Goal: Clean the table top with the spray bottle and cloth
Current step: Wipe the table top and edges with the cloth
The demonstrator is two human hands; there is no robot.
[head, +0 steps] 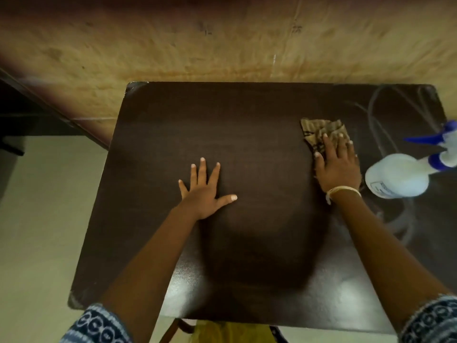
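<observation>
In the head view, a crumpled brown cloth (321, 131) is pressed flat onto the dark tabletop (247, 125) toward its right side by the right hand (337, 167), whose fingers lie straight and spread over it; nothing is pinched. The left hand (204, 191) is laid palm-down, fingers splayed, on bare wood near the middle, holding nothing. The spray bottle (398, 178) is seen lying on its side just right of the right hand, its blue trigger head pointing to the right edge. The cloth is judged soft, light and limp, best driven by flat palm pressure. The bottle looks like light, smooth plastic, likely to roll, and is best taken round its neck.
</observation>
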